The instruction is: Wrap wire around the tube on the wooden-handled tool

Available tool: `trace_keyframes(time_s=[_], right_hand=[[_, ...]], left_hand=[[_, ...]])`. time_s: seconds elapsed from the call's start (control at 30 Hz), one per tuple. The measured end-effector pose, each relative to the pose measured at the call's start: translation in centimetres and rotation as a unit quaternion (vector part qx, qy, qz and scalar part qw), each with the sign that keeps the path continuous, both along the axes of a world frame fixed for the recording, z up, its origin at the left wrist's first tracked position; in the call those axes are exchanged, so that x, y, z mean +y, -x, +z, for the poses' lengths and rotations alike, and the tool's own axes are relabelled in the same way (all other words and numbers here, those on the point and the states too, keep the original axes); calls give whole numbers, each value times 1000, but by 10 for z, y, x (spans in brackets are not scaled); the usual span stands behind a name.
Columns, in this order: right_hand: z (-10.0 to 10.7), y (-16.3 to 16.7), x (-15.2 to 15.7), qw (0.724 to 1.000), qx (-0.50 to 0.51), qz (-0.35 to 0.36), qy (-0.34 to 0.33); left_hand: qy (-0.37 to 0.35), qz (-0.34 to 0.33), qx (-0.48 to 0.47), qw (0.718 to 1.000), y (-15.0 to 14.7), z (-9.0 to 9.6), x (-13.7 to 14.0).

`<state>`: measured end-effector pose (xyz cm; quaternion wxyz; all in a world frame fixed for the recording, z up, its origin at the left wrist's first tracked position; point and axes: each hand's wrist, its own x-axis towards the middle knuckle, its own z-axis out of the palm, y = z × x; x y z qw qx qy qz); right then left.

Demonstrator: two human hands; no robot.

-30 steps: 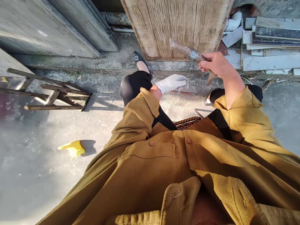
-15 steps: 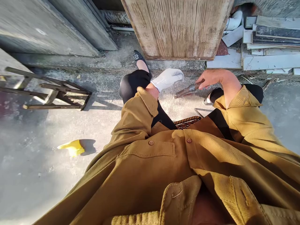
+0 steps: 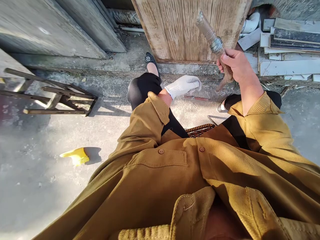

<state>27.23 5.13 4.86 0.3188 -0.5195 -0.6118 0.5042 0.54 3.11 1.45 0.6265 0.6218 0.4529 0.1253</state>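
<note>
In the head view, my bare right hand (image 3: 236,65) grips a brown stick (image 3: 205,25) that widens and seems to fork at its lower end. A coil of thin shiny line (image 3: 217,45) is wound round its middle. The stick tilts up and to the left, in front of wooden boards. My left hand (image 3: 183,86), in a white knitted glove, is closed with curled fingers below it. Faint strands run between the glove and the stick; their ends are hidden in the fingers. On the ground just beyond the glove lies a slim tool with a reddish handle (image 3: 200,98).
A wooden panel (image 3: 172,36) leans ahead, with stacked white boards (image 3: 287,68) to its right. At left lies a wooden stool frame (image 3: 67,96). A yellow object (image 3: 77,156) rests on concrete. A woven striped edge (image 3: 200,129) shows between my legs.
My right hand has raised and turned the stick, so its wound part now points up and left. My left glove has shifted slightly right. The reddish tool on the ground now shows more clearly.
</note>
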Motion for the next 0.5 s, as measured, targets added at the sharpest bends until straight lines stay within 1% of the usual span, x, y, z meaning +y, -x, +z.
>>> trace_keyframes(time_s=[0.03, 0.07, 0.1, 0.17, 0.2, 0.23, 0.3, 0.37, 0.4, 0.43, 0.5], right_hand=[[-5, 0, 3, 999, -41, -6, 10], [-11, 1, 7, 993, -115, -10, 18], [-16, 1, 11, 978, -206, -3, 23], [-25, 3, 16, 926, -369, 72, 32], [-28, 4, 18, 898, -421, 120, 41], [-31, 6, 18, 874, -450, 173, 58], [-33, 8, 17, 842, -452, 270, 111], [-32, 10, 14, 827, -419, 340, 159], [-30, 11, 12, 826, -399, 360, 173], [-27, 12, 11, 831, -380, 366, 178], [-20, 11, 8, 852, -348, 353, 171]], left_hand=[[-16, -20, 9, 1000, 0, 0, 0], [-28, -37, 18, 999, -1, -1, 0], [-38, -53, 28, 997, -1, -2, 0], [-54, -79, 45, 994, -1, -4, 1], [-61, -88, 50, 993, -1, -5, 1], [-67, -93, 53, 992, -1, -7, 1], [-82, -88, 52, 991, 0, -11, 1], [-94, -72, 46, 992, 3, -18, 3], [-96, -63, 41, 993, 5, -22, 5], [-96, -56, 32, 993, 7, -27, 7], [-84, -45, 0, 995, 12, -38, 11]])
